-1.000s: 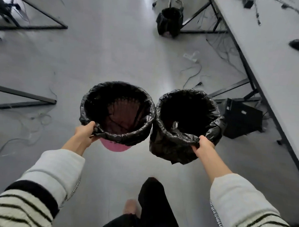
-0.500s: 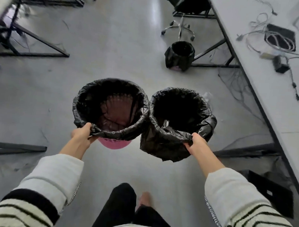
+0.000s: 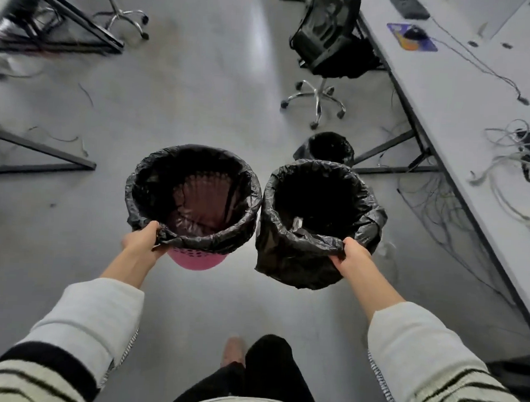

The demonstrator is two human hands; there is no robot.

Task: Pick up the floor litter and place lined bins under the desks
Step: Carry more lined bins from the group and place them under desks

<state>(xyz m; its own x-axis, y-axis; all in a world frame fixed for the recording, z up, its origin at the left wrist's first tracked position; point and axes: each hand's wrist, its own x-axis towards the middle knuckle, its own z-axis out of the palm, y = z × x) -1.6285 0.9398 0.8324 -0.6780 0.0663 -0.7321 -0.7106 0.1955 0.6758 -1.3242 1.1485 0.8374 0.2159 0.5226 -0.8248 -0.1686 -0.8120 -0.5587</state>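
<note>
The person is carrying two lined bins above the floor, one in each hand. The left hand is gripping the near rim of the pink bin, its fingers closed over the folded black liner. The right hand is gripping the near rim of the black-wrapped bin, its fingers pinched on bunched liner plastic. The two bins are hanging side by side, their rims touching or nearly so.

Relative to the long desk, both carried bins are out in the aisle, well clear of its edge. A third lined bin is already standing on the floor by the desk's leg frame, just beyond the black-wrapped bin. An office chair is standing farther along the same desk.

Orientation: each carried bin's long axis is running roughly vertical, mouth pointing up towards the camera, base towards the floor, tilting slightly away from the person.

Risks, as judged:
- The right hand appears to be holding mainly liner film; the plastic could slip or tear, dropping the bin.
- A one-point rim grip is letting each bin swing; they could knock together and pull a liner off its rim.
- Loose cables are hanging beneath the desk and could snag a bin being slid under.
</note>
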